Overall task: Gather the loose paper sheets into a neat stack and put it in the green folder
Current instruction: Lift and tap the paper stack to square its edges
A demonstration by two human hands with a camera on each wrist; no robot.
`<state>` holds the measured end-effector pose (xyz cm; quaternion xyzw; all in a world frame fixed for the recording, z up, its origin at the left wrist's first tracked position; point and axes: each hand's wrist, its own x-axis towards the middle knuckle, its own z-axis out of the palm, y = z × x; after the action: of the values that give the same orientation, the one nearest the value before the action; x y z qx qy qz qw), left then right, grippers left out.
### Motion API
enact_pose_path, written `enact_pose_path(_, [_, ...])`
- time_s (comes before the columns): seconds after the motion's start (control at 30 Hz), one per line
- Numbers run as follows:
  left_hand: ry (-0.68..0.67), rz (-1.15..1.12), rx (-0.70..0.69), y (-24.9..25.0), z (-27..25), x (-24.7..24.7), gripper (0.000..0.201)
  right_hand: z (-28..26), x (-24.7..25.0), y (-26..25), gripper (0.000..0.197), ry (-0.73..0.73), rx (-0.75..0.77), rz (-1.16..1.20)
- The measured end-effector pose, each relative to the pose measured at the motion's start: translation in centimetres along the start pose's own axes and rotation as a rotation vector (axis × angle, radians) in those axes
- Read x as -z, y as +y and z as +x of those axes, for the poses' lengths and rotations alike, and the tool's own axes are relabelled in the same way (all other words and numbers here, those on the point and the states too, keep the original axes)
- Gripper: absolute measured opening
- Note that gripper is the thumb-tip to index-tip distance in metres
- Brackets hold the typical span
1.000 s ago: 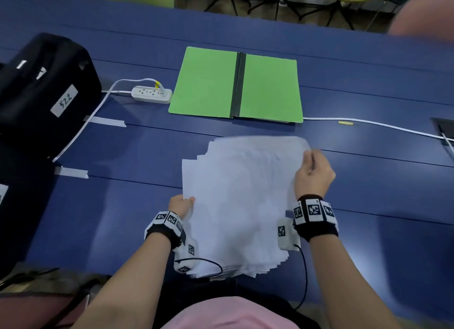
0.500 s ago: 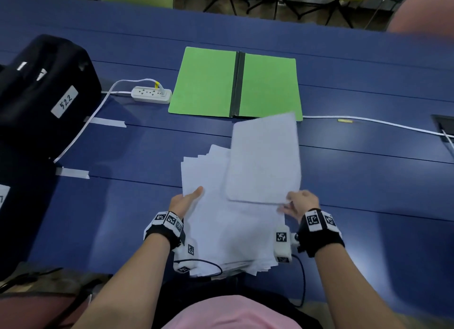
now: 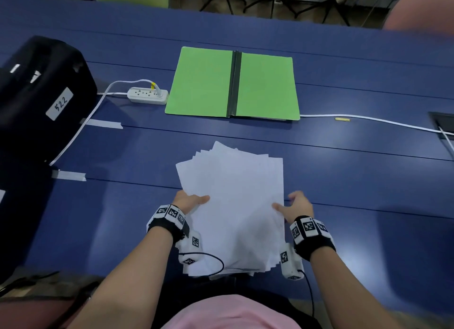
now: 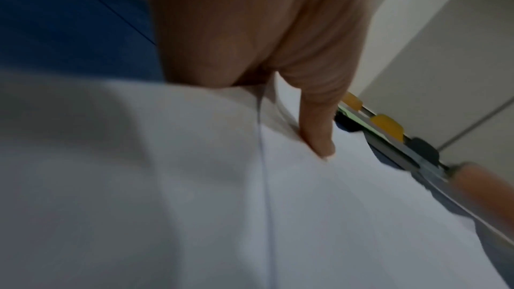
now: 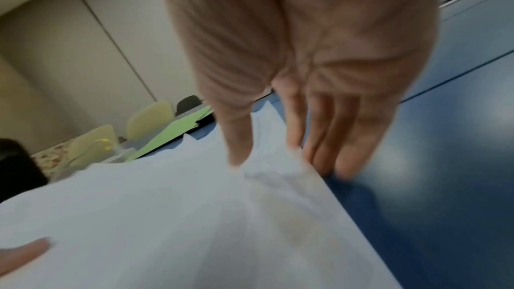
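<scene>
A fanned pile of white paper sheets (image 3: 235,206) lies on the blue table (image 3: 368,181) in front of me. My left hand (image 3: 196,199) grips its left edge, with the thumb (image 4: 317,135) on top of the sheets (image 4: 194,195) and the other fingers hidden beneath. My right hand (image 3: 287,203) holds the right edge. Its thumb (image 5: 239,151) rests on the top sheet (image 5: 194,217) and its fingers (image 5: 333,151) run down along the edge. The green folder (image 3: 204,83) lies open and flat farther back, apart from the pile.
A black bag (image 3: 36,95) fills the left side. A white power strip (image 3: 147,95) sits just left of the folder, and its cable (image 3: 368,120) runs right behind the pile. Tape strips (image 3: 103,123) mark the table. Bare table surface lies between pile and folder.
The right hand came back from the pile's far right corner with one sheet lifted. That sheet now lies on the pile and the hand holds the right edge. The left thumb moved onto the top.
</scene>
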<state>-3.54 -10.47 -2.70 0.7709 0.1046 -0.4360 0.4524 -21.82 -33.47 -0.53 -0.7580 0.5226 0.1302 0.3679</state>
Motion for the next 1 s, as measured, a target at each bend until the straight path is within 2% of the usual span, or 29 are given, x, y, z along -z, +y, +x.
enact_pose_path(0.03, [-0.044,0.016,0.001,0.0,0.2,0.2,0.062,0.5,0.1,0.2,0.07,0.05,-0.007,0.045])
enact_pose_path(0.1, [-0.126,0.013,-0.021,0.0,0.8,0.3,0.064,1.0,-0.1,0.2,0.102,-0.081,-0.04,0.17])
enact_pose_path(0.17, [-0.153,-0.042,-0.076,0.7,0.3,0.1,0.058,1.4,-0.4,0.2,0.112,-0.207,-0.006,0.322])
enact_pose_path(0.23, [-0.133,-0.109,-0.139,1.4,-0.3,0.4,0.055,1.7,-0.3,0.5,0.109,-0.256,0.077,0.437])
enact_pose_path(0.3, [-0.123,-0.199,-0.189,2.3,-0.8,1.3,0.051,1.4,0.1,0.3,0.095,-0.295,0.132,0.566])
enact_pose_path(0.33, [-0.149,-0.24,-0.212,2.9,-1.4,1.7,0.05,1.2,0.2,0.1,0.089,-0.355,0.145,0.618])
enact_pose_path(0.4, [-0.227,-0.282,-0.271,4.4,-2.6,2.0,0.055,0.7,0.5,-1.1,0.092,-0.427,0.18,0.688])
enact_pose_path(0.47, [-0.256,-0.282,-0.335,6.1,-3.8,1.6,0.065,0.6,0.6,-2.8,0.097,-0.332,0.178,0.753])
enact_pose_path(0.5, [-0.238,-0.282,-0.37,7.0,-4.4,1.4,0.063,0.4,1.1,-4.0,0.087,-0.263,0.184,0.782])
enact_pose_path(0.57, [-0.171,-0.305,-0.451,9.0,-5.6,1.0,0.057,-0.5,2.6,-6.5,0.048,-0.129,0.255,0.83])
enact_pose_path(0.6, [-0.129,-0.333,-0.503,10.1,-6.2,0.9,0.048,-1.1,3.6,-7.6,0.037,-0.08,0.294,0.858])
enact_pose_path(0.67, [-0.076,-0.383,-0.6,12.6,-7.6,0.9,0.038,-2.3,6.2,-9.7,0.028,-0.003,0.428,0.953])
enact_pose_path(0.73, [-0.094,-0.37,-0.667,14.2,-8.5,1.0,0.04,-3.2,8.5,-10.9,0.027,-0.002,0.585,1.017])
enact_pose_path(0.8, [-0.088,-0.319,-0.718,14.9,-8.8,1.2,0.041,-3.2,9.4,-11.3,0.028,-0.029,0.639,0.951])
enact_pose_path(0.93, [-0.159,-0.185,-0.721,14.5,-8.0,1.3,0.05,-1.9,8.1,-9.6,0.033,-0.149,0.551,0.792])
enact_pose_path(1.0, [-0.188,-0.127,-0.711,14.5,-7.7,1.1,0.046,-1.8,7.6,-9.3,0.037,-0.152,0.534,0.815])
